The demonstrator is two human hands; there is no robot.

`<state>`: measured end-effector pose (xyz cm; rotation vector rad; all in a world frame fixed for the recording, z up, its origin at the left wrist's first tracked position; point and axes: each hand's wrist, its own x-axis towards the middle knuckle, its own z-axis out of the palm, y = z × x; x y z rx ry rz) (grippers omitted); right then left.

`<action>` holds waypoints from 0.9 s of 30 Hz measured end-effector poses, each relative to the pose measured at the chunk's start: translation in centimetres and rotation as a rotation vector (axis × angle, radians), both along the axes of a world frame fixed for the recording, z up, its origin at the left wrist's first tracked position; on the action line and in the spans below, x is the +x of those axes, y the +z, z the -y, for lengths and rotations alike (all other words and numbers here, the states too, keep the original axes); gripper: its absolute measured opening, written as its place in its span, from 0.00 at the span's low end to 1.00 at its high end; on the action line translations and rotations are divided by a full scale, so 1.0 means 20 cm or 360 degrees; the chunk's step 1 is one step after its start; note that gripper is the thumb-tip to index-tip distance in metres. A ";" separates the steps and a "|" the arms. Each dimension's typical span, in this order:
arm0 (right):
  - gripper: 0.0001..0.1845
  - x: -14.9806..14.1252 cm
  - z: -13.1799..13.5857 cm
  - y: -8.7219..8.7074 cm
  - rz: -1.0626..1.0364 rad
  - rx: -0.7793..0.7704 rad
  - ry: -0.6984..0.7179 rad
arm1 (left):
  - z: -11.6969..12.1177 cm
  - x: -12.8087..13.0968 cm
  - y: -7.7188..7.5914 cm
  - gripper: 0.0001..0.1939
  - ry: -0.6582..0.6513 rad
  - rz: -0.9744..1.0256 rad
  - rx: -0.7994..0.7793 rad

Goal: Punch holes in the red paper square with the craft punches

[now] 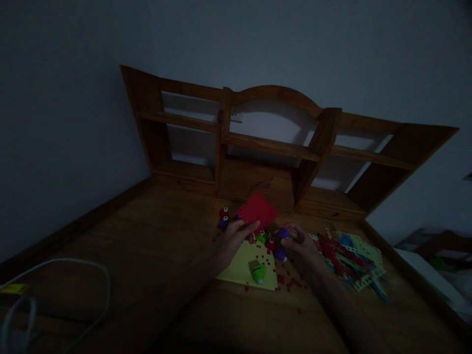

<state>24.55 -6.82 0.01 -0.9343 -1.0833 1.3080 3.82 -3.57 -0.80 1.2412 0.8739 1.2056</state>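
Observation:
My left hand (236,239) pinches a red sheet of paper (258,210) by its lower corner; small holes run along its edges. In my right hand (298,242) is a small purple hole punch (283,233), just right of the sheet and apart from it. Beneath both hands lies a yellow sheet of paper (243,263) scattered with red paper dots. A green hole punch (258,272) rests on it. More small punches with round eyes, one red (271,244) and one purple (280,254), lie between my hands. The dim light hides finer detail.
A wooden shelf unit (273,142) stands along the back of the wooden desk (158,241). At right is a pile of red, blue and yellow punched paper strips (342,258). Two more punches (223,217) sit behind my left hand. A white cable (106,280) loops at left.

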 end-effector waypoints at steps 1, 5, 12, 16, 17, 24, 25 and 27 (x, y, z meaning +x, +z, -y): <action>0.24 -0.01 0.00 0.01 -0.0018 0.0008 -0.0029 | 0.00 0.00 0.00 0.20 0.0000 0.0028 0.0010; 0.27 -0.02 0.01 0.02 -0.0080 0.0011 -0.0103 | -0.01 0.02 0.02 0.17 -0.0016 0.0109 0.0030; 0.19 -0.03 0.00 0.01 -0.0104 -0.0010 -0.0011 | 0.02 0.02 0.03 0.20 -0.0059 -0.0003 0.0124; 0.16 -0.03 0.01 0.02 -0.0100 -0.0168 0.0037 | 0.03 0.01 0.03 0.18 -0.0064 0.0052 0.0098; 0.17 -0.04 0.02 0.02 -0.0069 -0.0196 0.0051 | 0.03 0.01 0.04 0.18 -0.0061 0.0064 0.0088; 0.13 -0.05 0.04 0.01 0.0079 -0.0083 0.0161 | 0.02 0.03 0.03 0.18 -0.0078 -0.0003 0.0157; 0.13 -0.05 0.04 0.01 0.0077 -0.0093 0.0177 | 0.02 0.04 0.02 0.17 -0.0091 -0.0008 0.0160; 0.17 -0.06 0.05 0.00 0.0052 -0.0141 0.0195 | 0.01 0.05 0.00 0.16 -0.0116 0.0003 0.0154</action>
